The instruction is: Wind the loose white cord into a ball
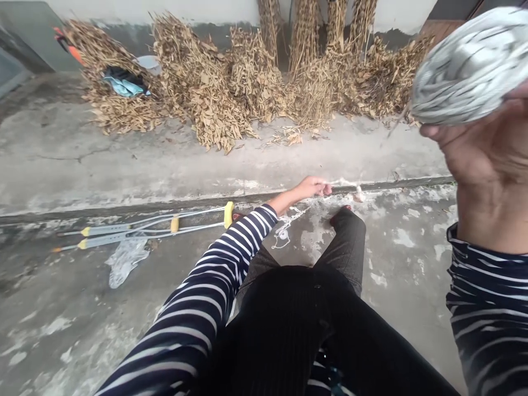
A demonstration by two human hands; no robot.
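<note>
A big wound ball of white cord (474, 66) rests in my raised right hand (482, 148) at the upper right, close to the camera. My fingers curl round its underside, partly cut off by the frame's edge. Lower down, near the middle, my left hand (315, 187) is closed in a pinch on a thin white cord. From it a strand of white cord (344, 182) runs right to a small pale clump (358, 195). Below the hand, a loose length of white string (284, 234) lies looped on the ground.
A crutch (148, 228) with yellow pads lies at left beside a crumpled clear plastic bag (126, 261). Dried plant stalks (214, 82) lean along the wall on a raised concrete ledge (157, 165). A dark and light-blue cloth (124, 82) lies among them.
</note>
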